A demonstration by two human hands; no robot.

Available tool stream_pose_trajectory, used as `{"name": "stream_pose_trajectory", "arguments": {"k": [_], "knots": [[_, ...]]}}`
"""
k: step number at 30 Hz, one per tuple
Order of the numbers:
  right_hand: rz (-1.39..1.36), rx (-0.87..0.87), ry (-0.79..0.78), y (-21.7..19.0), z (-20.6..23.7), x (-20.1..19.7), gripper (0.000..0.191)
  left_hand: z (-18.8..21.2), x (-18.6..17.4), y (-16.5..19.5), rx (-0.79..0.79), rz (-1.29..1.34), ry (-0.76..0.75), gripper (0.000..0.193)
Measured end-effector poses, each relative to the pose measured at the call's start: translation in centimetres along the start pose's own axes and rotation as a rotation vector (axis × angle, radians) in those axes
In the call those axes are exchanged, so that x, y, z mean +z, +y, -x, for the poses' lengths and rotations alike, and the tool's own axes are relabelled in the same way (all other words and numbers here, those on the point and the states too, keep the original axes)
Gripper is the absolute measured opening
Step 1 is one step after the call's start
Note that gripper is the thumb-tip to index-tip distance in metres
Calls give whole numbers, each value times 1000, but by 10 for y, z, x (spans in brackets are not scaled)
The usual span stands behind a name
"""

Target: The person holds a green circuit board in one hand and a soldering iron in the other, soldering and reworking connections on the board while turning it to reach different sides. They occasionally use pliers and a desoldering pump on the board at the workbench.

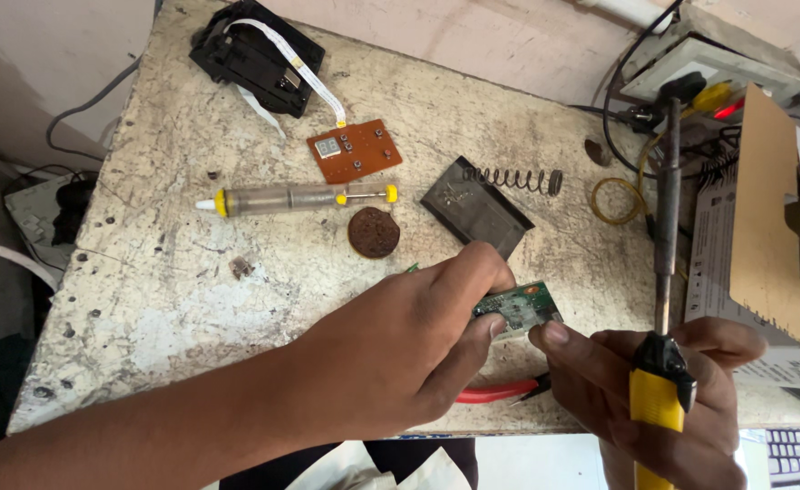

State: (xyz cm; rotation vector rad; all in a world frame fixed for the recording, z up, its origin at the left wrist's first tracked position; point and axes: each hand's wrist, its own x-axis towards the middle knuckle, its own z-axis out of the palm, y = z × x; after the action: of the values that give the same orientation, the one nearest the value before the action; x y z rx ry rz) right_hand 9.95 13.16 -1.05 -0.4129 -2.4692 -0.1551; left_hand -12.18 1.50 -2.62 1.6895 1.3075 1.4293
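You pinch a small green circuit board between your left hand and the thumb of your right hand, just right of the worktable's centre. Your left fingers close over the board's left end. Your right fist wraps the yellow handle of a soldering iron, whose shaft points up toward 12 o'clock.

The board looks light, thin and stiff, with fragile parts on its face, so I judge the bare edges the safest hold, as you have it now.

Red-handled pliers lie under your left hand at 6 o'clock. At 11 o'clock from the board sit a dark round pad, a clear desoldering pump with yellow ends and an orange display board. At 12 o'clock rest a black plate and a spring. At 3 o'clock stands a brown cardboard box, its white side bearing print too small to read.
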Motion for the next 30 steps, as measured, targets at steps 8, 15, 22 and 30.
{"name": "stream_pose_trajectory", "arguments": {"k": [8, 15, 22, 30], "knots": [[-5, -73, 4, 2, -2, -1, 38, 0, 0, -1, 11, -1, -4, 23], [-7, -92, 46, 2, -3, 2, 40, 0, 0, -1, 6, -18, 4, 23], [9, 7, -12, -1, -2, 0, 41, -2, 0, 1, -98, -22, -13, 18], [-89, -151, -10, 6, -3, 0, 40, -6, -10, -1, 86, -30, 332, 17]]}}
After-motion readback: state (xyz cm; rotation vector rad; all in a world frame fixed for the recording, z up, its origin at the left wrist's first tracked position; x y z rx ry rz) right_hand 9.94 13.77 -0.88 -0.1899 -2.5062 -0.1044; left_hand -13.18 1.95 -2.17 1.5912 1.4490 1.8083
